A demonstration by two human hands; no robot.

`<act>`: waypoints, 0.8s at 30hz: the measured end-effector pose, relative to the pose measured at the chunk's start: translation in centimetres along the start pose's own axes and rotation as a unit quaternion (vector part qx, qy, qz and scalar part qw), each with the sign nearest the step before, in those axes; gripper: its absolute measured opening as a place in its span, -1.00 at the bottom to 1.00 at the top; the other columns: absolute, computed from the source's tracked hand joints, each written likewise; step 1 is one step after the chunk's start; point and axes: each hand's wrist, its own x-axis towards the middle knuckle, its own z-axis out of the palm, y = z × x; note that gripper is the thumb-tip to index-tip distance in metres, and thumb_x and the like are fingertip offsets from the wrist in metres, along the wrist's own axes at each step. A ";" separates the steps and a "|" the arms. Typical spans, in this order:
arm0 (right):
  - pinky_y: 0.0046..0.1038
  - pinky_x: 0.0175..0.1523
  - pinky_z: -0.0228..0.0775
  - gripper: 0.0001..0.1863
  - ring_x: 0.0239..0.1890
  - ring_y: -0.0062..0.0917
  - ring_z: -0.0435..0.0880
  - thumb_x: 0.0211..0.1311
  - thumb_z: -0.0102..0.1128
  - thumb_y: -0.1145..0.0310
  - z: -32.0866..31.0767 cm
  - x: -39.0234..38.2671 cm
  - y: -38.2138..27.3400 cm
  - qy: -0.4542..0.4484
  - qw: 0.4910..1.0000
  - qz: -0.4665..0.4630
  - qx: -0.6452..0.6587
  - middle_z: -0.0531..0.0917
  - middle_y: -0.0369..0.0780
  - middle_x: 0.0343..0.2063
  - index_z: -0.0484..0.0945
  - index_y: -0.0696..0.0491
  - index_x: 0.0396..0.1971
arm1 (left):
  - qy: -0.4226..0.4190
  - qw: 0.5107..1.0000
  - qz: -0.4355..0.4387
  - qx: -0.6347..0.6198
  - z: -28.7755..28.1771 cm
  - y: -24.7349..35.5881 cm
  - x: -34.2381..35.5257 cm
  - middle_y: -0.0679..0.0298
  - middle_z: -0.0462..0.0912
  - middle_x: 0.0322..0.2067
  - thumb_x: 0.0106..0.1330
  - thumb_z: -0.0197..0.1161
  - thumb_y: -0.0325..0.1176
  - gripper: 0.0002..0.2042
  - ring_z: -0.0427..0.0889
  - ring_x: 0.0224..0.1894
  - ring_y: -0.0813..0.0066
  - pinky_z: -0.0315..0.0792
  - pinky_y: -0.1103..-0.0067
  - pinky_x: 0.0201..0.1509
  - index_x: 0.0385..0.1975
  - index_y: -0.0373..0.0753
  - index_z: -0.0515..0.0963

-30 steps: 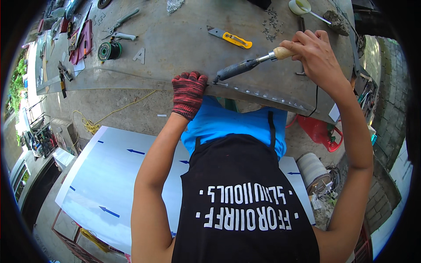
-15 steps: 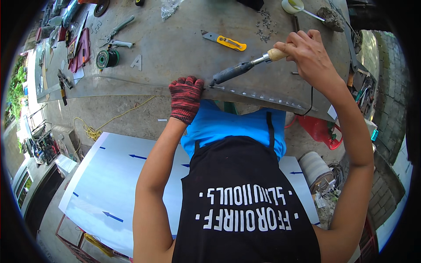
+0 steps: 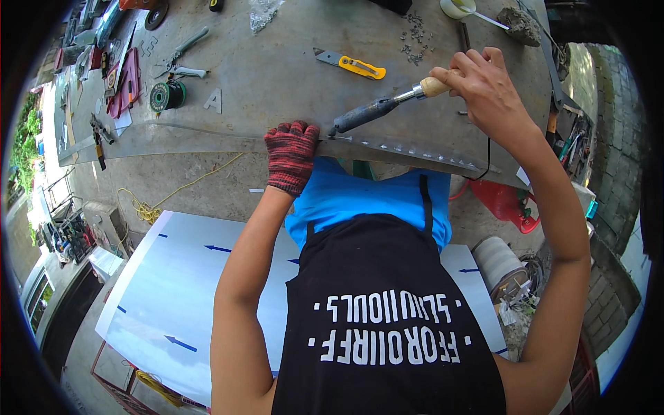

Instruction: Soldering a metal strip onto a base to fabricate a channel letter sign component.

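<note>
Letters point(image 3: 382, 350) in big white block shapes ran in two rows across the black sleeveless top point(image 3: 387, 270), and they were upside down. Dark blue arrows point(image 3: 181, 344) were printed on the shiny pale blue sheet point(image 3: 149, 277) below the left arm, and they pointed left. A small flat light grey piece cut like a letter point(image 3: 215, 97) lay on the big grey metal table point(image 3: 277, 83).

The long thin grey metal strip point(image 3: 404, 155) lay along the table's front edge, which bent in a curve. Little shiny silver spots point(image 3: 398, 149) made a row on it, right of the hands' meeting place. The person stood close to that edge in bright blue pants point(image 3: 366, 194).

The left hand point(image 3: 289, 155), in a red and black knit glove, was on the strip at the edge. Its fingers were curled and close together; I could not tell if they pinched the strip. The bare right hand point(image 3: 487, 86) had its bent fingers and thumb around the end of a soldering iron with a pale wooden handle and dark round barrel point(image 3: 373, 113). The iron slanted down left to the strip, its tip just beside the glove. I could not tell if the tip touched.

Grey table top lay between the iron and the yellow folding knife with a grey blade point(image 3: 361, 67). The green and black wire spool point(image 3: 168, 95) sat well left of both.
</note>
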 end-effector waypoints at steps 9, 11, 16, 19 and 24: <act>-0.32 0.18 0.11 -0.67 -0.11 -0.50 0.54 0.31 0.18 0.50 -1.0 -0.1 -0.7 -0.011 1.000 0.001 -0.013 0.54 -0.28 -0.30 0.63 -0.11 0.03 | -0.014 1.000 -0.002 0.004 -0.1 0.1 0.1 0.25 0.68 -0.10 0.25 0.22 -0.27 -0.80 0.63 -0.01 0.16 0.38 0.16 0.06 -0.13 0.05 0.63; -0.31 0.18 0.11 -0.68 -0.11 -0.50 0.54 0.32 0.18 0.50 -1.2 -0.1 -0.8 -0.005 1.000 -0.006 -0.024 0.53 -0.28 -0.30 0.63 -0.10 0.04 | -0.006 1.000 0.002 0.002 -0.1 0.1 0.1 0.24 0.68 -0.10 0.25 0.22 -0.27 -0.80 0.63 -0.01 0.16 0.38 0.16 0.05 -0.13 0.04 0.63; -0.30 0.18 0.12 -0.69 -0.11 -0.48 0.55 0.32 0.18 0.50 -1.2 -0.5 -1.0 -0.019 1.000 0.009 0.000 0.53 -0.27 -0.30 0.63 -0.09 0.03 | 0.008 1.000 0.008 0.001 -0.1 0.0 0.2 0.24 0.68 -0.10 0.25 0.22 -0.28 -0.79 0.63 -0.01 0.16 0.38 0.16 0.06 -0.13 0.03 0.63; -0.29 0.17 0.13 -0.69 -0.12 -0.48 0.55 0.31 0.20 0.50 -0.2 -1.0 -0.5 -0.038 0.999 0.023 0.015 0.53 -0.28 -0.30 0.63 -0.09 0.02 | -0.017 1.000 -0.003 0.004 -0.2 0.0 0.3 0.24 0.68 -0.08 0.25 0.22 -0.28 -0.78 0.62 0.01 0.15 0.37 0.16 0.09 -0.11 0.04 0.63; -0.28 0.17 0.13 -0.68 -0.12 -0.48 0.55 0.28 0.22 0.49 -0.7 -1.0 -0.8 -0.022 0.999 0.023 0.004 0.53 -0.28 -0.30 0.63 -0.09 0.02 | -0.009 1.000 0.008 -0.003 0.0 0.0 0.4 0.25 0.66 -0.05 0.24 0.22 -0.29 -0.76 0.60 0.03 0.16 0.34 0.14 0.14 -0.08 0.05 0.62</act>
